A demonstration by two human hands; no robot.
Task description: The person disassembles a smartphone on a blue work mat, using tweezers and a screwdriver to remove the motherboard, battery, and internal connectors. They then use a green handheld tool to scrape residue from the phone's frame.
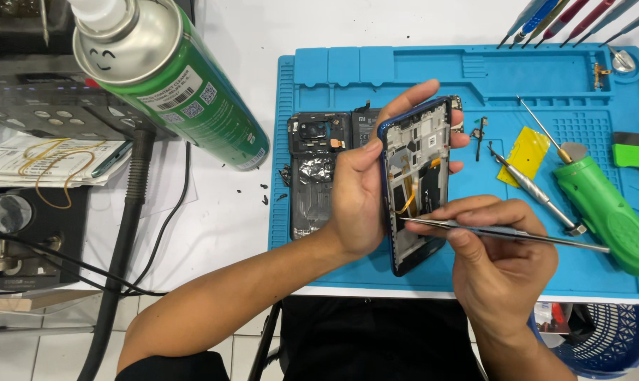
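My left hand (362,187) grips an opened blue phone frame (418,180) upright over the blue work mat (432,77), its inner parts and orange flex cable facing me. My right hand (492,257) pinches metal tweezers (503,233), whose tip touches the lower inside of the phone frame. A removed black back cover with crumpled foil (316,173) lies on the mat just left of my left hand.
A green spray can (171,70) stands at the upper left. On the mat's right lie a green electric screwdriver (605,208), a metal screwdriver (531,187) and a yellow pick (524,152). Cables and a hose (125,233) run on the left; a blue basket (602,339) sits below the table edge.
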